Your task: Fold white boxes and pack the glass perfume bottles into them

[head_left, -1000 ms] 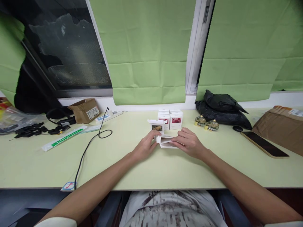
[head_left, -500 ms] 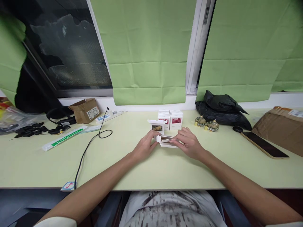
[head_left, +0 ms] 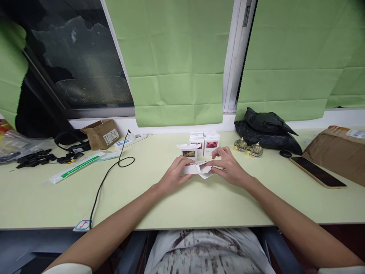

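Observation:
My left hand (head_left: 177, 170) is closed around one end of a small white paper carton (head_left: 190, 169), held just above the table. At the carton's right end, loose flaps (head_left: 205, 173) stick out. The thumb and fingers of my right hand (head_left: 226, 166) are bent onto these flaps, with the index finger raised. Just behind my left fingers stands an open white box (head_left: 189, 153) with a dark picture of a golden item on its front. Several closed white boxes with pink pictures, one a white box (head_left: 211, 146), stand behind the carton.
Two round glass-and-gold bottles (head_left: 254, 150) sit right of the boxes, before black plastic bags (head_left: 265, 131). A phone (head_left: 318, 172) and a brown parcel (head_left: 338, 154) lie at right. Leftward are a black cable (head_left: 100, 190), a small cardboard box (head_left: 101, 135) and a green-and-white packet (head_left: 76, 167).
The carton has turned in my hands, so its flaps now splay out to the right. My right index finger has lifted. The boxes behind have not moved.

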The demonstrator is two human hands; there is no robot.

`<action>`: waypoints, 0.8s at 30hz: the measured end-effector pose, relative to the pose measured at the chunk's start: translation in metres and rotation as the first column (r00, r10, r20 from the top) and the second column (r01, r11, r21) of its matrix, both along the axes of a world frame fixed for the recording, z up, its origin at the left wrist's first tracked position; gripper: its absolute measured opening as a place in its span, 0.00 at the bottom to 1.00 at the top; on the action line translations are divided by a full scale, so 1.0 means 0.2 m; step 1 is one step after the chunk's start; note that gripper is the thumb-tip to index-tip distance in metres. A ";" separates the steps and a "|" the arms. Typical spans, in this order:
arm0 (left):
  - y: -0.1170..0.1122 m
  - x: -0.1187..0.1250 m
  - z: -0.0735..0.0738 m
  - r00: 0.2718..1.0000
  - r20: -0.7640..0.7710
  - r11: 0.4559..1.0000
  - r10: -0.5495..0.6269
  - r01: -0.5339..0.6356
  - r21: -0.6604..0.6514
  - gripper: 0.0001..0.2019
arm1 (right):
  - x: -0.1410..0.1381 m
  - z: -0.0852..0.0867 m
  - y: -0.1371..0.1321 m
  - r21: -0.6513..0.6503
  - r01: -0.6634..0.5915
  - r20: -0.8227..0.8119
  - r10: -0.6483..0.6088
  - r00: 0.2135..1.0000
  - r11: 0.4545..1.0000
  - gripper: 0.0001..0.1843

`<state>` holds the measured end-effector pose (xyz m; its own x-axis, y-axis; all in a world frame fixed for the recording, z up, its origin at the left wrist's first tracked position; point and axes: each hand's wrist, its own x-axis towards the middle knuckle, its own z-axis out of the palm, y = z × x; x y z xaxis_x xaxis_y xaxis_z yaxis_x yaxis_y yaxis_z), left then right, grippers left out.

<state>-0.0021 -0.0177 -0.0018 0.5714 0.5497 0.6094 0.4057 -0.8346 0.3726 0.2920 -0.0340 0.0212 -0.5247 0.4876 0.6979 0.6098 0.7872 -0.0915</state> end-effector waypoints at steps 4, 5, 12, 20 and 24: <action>-0.01 0.01 0.02 0.998 -0.061 0.997 -0.024 0.020 -0.080 0.29 | -0.01 -0.02 0.00 -0.068 -0.053 0.002 0.053 0.999 0.996 0.13; -0.01 0.02 0.02 0.996 -0.079 0.995 -0.032 0.024 -0.094 0.32 | -0.02 -0.02 0.00 -0.083 -0.078 0.006 0.079 0.997 0.994 0.13; 0.01 0.02 0.00 0.992 -0.124 0.983 0.001 -0.024 -0.184 0.45 | -0.04 -0.02 -0.02 -0.084 -0.089 0.099 0.097 0.990 0.992 0.14; 0.02 0.03 0.02 0.995 -0.102 0.999 -0.004 -0.001 -0.049 0.42 | -0.05 -0.03 -0.01 -0.113 -0.072 0.126 0.086 0.988 0.991 0.19; 0.02 0.03 0.02 0.997 -0.082 0.999 -0.001 -0.002 -0.034 0.39 | -0.05 -0.03 -0.01 -0.146 -0.099 0.099 0.114 0.989 0.984 0.22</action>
